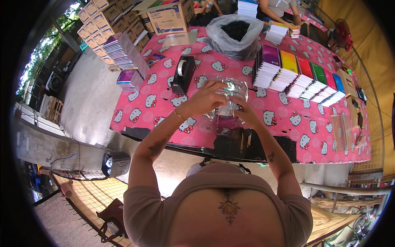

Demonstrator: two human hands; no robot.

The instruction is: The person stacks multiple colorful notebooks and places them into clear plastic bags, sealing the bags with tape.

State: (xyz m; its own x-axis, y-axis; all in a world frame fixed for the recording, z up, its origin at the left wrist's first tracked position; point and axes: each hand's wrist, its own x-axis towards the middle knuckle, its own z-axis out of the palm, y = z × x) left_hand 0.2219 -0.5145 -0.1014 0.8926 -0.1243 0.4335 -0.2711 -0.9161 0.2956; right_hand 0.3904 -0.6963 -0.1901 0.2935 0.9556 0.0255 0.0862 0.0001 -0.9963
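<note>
Outdoor packing stall: notebook stacks (298, 78), cartons (111, 20)

desk (288, 123): pink cloth, white cat faces with red bows | dispenser (183, 74): black | booklets (298, 76): purple, yellow, red, green, pink, blue covers, white page edges | bag (234, 35): clear grey, black contents | wrapper (230, 92): clear, shiny | fan (342, 35): red | boxes (111, 20): brown and white

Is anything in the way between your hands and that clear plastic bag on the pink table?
Nothing visible. Both the left hand and right hand are already on the clear plastic bag. The black tape dispenser stands to the left, apart from it.
</note>
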